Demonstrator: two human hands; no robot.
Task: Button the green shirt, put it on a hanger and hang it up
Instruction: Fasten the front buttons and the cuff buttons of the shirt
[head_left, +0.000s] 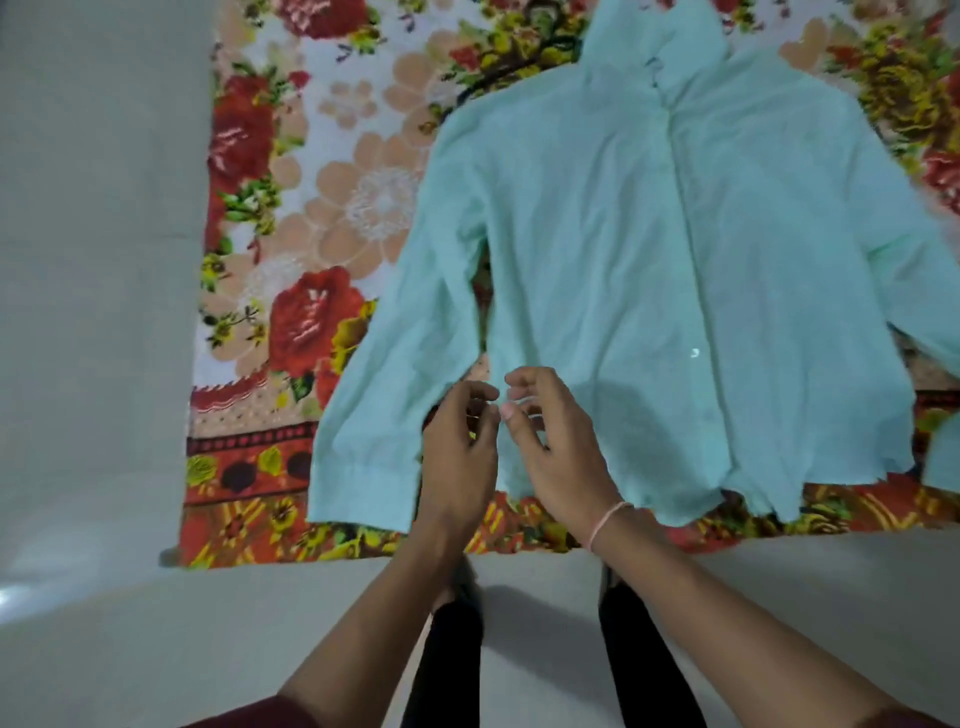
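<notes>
Home interior, likely a bedroom. I stand on a plain grey floor (93, 364) beside a flowered spread (291, 234), red roses and peach blooms with a patterned border, and a shirt (649, 260) lies flat on that household cloth.

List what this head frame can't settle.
Head view only:
Pale green long-sleeved shirt: collar cut by the top edge, one sleeve by the right edge.
Placket buttons: blurred, fastened or not unclear.
Left hand, right hand: curled fingers hide what they pinch, if anything.

Green shirt (649, 249) on floral blanket (311, 208)
</notes>
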